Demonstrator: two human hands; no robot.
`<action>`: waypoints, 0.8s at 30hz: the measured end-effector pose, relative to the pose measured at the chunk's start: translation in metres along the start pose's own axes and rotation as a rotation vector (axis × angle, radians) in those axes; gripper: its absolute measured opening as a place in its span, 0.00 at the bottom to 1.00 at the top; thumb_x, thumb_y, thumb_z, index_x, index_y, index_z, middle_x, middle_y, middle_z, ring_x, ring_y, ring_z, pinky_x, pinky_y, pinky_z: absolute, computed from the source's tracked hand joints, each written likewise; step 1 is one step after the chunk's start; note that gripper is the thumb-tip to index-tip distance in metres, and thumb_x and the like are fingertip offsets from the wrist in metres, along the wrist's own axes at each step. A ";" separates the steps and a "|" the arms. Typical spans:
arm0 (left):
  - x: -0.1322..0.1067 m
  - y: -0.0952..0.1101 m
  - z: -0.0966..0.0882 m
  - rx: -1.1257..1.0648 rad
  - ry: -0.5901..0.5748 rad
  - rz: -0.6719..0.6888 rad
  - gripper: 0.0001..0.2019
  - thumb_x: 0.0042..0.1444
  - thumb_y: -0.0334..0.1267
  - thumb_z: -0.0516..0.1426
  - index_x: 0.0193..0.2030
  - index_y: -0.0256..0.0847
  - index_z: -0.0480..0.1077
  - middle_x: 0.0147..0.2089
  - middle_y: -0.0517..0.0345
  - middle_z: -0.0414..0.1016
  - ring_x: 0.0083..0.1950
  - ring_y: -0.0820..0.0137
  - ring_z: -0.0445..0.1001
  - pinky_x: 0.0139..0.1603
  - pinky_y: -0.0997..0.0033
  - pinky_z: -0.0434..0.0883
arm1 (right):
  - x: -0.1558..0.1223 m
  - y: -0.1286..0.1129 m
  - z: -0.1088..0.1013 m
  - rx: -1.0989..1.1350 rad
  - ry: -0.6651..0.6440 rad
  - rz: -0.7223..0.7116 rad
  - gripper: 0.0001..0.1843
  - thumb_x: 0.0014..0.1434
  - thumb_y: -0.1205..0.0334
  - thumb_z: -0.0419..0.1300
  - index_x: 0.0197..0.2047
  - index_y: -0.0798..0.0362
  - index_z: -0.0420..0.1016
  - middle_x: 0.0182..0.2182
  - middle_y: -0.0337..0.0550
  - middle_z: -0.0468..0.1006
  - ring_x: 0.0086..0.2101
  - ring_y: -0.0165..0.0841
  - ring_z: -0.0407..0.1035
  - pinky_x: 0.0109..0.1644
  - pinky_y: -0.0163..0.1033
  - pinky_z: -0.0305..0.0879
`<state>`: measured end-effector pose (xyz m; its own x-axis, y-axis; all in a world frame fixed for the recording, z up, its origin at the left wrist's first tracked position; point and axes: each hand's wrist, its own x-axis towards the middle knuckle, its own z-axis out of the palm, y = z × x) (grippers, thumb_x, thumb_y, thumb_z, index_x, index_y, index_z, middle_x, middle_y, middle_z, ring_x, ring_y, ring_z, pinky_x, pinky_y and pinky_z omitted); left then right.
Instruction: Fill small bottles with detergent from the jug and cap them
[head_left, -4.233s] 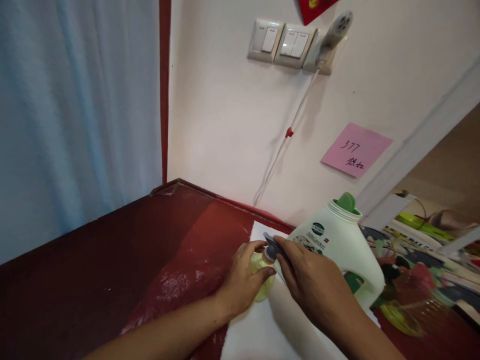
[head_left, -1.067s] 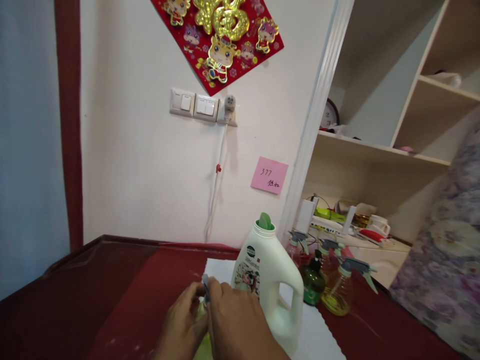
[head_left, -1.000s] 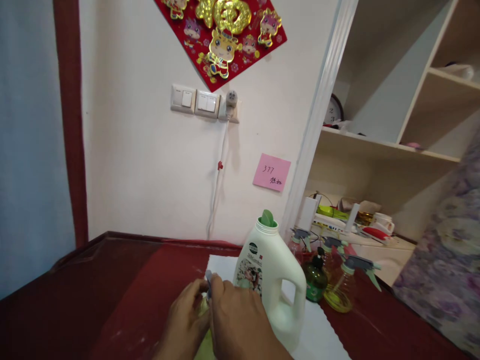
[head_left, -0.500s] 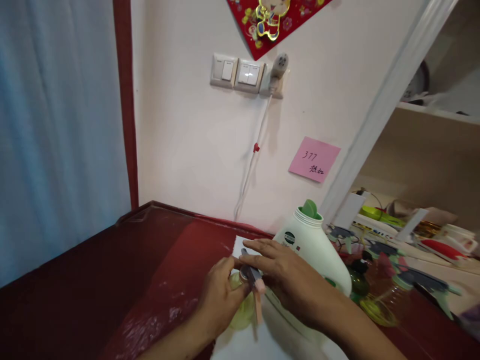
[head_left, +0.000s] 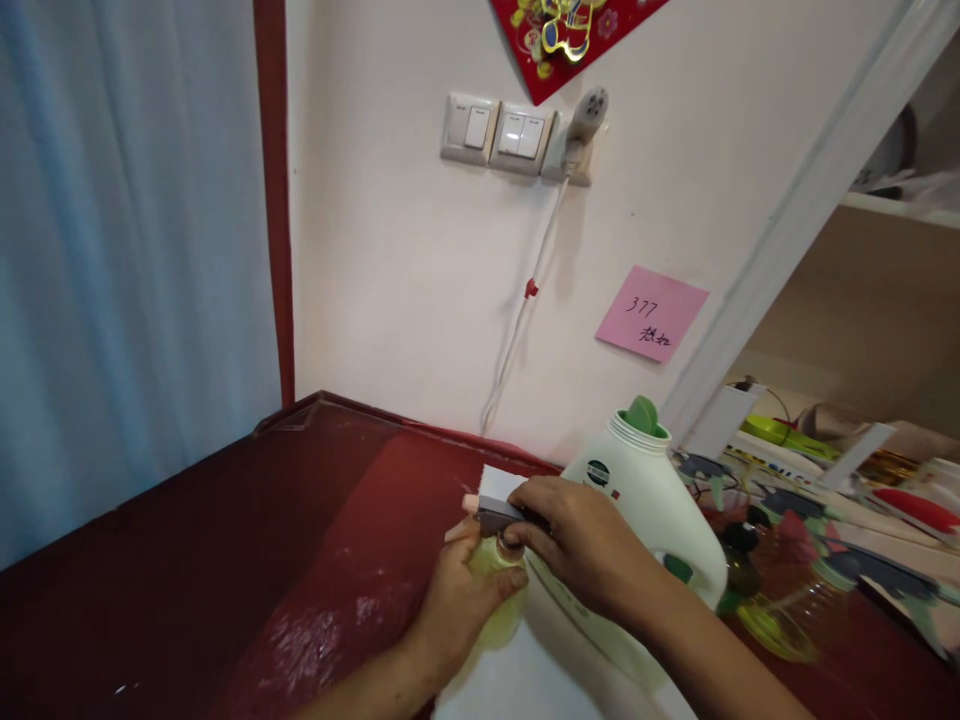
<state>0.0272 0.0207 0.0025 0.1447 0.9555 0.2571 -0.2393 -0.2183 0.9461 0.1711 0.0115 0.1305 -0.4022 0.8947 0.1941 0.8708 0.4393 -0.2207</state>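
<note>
My left hand (head_left: 457, 605) is wrapped round a small yellow-green spray bottle (head_left: 495, 585) standing on a white sheet (head_left: 517, 680). My right hand (head_left: 581, 545) is closed over the bottle's grey trigger head (head_left: 491, 515), whose pink-tipped nozzle points left. A large white detergent jug (head_left: 660, 520) with a green spout stands just right of my hands, partly hidden behind my right forearm.
The dark red table (head_left: 225, 590) meets a white wall with switches (head_left: 499, 130), a plug and hanging white cord (head_left: 525, 300), and a pink note (head_left: 651, 313). Several other spray bottles (head_left: 772, 590) stand at the right, in front of a cluttered shelf.
The view dropped from the wall and shelves to the table. The trigger head has turned under my right hand: its nozzle now points left instead of hanging down toward me.
</note>
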 end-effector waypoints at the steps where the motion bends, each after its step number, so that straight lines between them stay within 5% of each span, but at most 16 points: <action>1: 0.000 0.001 0.002 0.003 0.018 0.004 0.17 0.45 0.45 0.70 0.40 0.39 0.77 0.45 0.52 0.76 0.51 0.55 0.73 0.53 0.61 0.69 | -0.001 -0.001 0.002 -0.002 0.016 0.019 0.08 0.63 0.66 0.64 0.31 0.51 0.74 0.31 0.37 0.78 0.34 0.33 0.70 0.37 0.36 0.54; 10: 0.000 0.014 0.017 -0.087 0.094 -0.041 0.20 0.47 0.45 0.71 0.45 0.40 0.75 0.48 0.52 0.80 0.51 0.57 0.75 0.51 0.65 0.70 | -0.006 -0.011 0.016 0.069 0.114 0.151 0.09 0.62 0.68 0.61 0.30 0.51 0.69 0.30 0.38 0.77 0.32 0.34 0.68 0.36 0.37 0.51; 17: -0.002 0.004 0.012 -0.001 0.065 -0.070 0.18 0.46 0.33 0.68 0.45 0.39 0.74 0.45 0.52 0.81 0.48 0.57 0.76 0.51 0.61 0.70 | -0.008 -0.010 0.016 0.178 0.180 0.235 0.08 0.63 0.66 0.59 0.31 0.50 0.70 0.29 0.38 0.78 0.31 0.34 0.70 0.35 0.37 0.54; 24: -0.002 0.009 0.014 0.004 0.066 -0.064 0.22 0.46 0.32 0.67 0.50 0.40 0.74 0.48 0.52 0.82 0.56 0.54 0.76 0.56 0.60 0.69 | -0.010 -0.011 0.017 0.237 0.168 0.245 0.10 0.61 0.68 0.60 0.28 0.50 0.70 0.26 0.37 0.78 0.28 0.33 0.68 0.34 0.38 0.53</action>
<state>0.0382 0.0143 0.0135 0.0962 0.9784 0.1827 -0.2275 -0.1571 0.9610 0.1607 -0.0010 0.1149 -0.1210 0.9585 0.2582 0.8377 0.2381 -0.4915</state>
